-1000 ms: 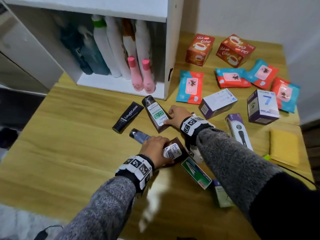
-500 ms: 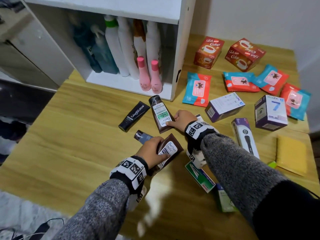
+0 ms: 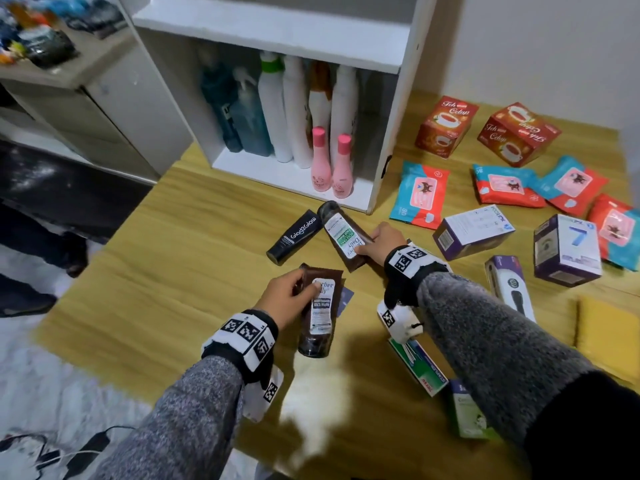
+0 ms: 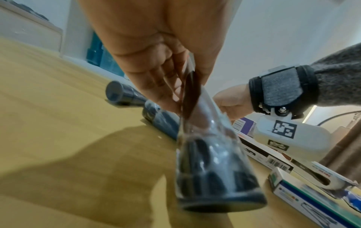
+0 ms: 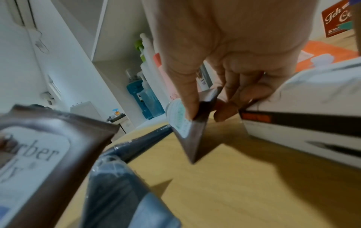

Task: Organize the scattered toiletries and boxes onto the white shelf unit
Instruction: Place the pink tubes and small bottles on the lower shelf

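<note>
Head view, centre of frame: the left hand [image 3: 284, 299] grips a brown tube [image 3: 320, 311] by its flat crimped end, cap toward the bottom edge, lifted off the wooden table [image 3: 156, 271]. Just right of it, the right hand [image 3: 379, 242] pinches the crimped end of a second brown tube [image 3: 341, 233], whose cap points at the white shelf unit [image 3: 277, 29] higher up.

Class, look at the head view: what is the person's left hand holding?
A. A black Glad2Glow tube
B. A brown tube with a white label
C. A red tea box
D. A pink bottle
B: the left hand has its fingers curled round the brown tube, lifted off the table.
</note>
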Tool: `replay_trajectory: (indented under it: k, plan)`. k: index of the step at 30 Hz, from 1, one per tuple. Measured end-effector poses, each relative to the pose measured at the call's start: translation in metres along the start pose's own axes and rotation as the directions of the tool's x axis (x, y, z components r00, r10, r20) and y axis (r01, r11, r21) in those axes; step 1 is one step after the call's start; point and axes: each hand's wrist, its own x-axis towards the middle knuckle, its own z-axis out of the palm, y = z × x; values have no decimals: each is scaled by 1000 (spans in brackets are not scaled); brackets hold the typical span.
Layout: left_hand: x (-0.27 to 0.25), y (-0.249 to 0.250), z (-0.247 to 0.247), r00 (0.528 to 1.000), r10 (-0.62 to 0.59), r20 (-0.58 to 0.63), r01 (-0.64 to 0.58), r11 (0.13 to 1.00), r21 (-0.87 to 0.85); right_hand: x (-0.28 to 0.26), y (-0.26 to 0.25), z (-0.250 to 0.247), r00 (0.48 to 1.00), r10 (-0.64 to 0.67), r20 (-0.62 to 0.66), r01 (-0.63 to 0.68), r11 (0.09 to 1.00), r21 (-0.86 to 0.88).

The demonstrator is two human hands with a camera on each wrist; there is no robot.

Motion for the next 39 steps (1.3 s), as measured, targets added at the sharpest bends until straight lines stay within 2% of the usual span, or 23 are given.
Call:
replay_trajectory:
  k: [4, 9, 15, 19, 26, 32, 39]
  plan:
    - [-5, -3, -27, 1000, 5, -8, -4, 999, 32, -11, -19, -9, 988, -102, -119, 107, 994, 38]
    - [-4, 4, -68, 994, 89, -56, -84, 993, 79, -25, -54, -35, 945, -245, -218, 242, 969, -41]
    - [24, 21, -130, 981, 144, -132, -135, 988, 71, -38, -108, -57, 924, -361, -126, 341, 928, -152]
    - [59, 26, -169, 970, 185, -154, -169, 979, 116, -40, -151, -59, 906, -408, -117, 378, 901, -213]
    - [126, 34, -224, 945, 268, -188, -232, 954, 190, -12, -219, -49, 917, -369, -153, 329, 914, -238]
    - [183, 36, -249, 941, 314, -124, -277, 928, 250, 19, -250, -30, 925, -355, -138, 293, 895, -338]
    - [229, 39, -245, 942, 336, -17, -324, 919, 224, 41, -263, -26, 946, -300, -123, 218, 869, -444]
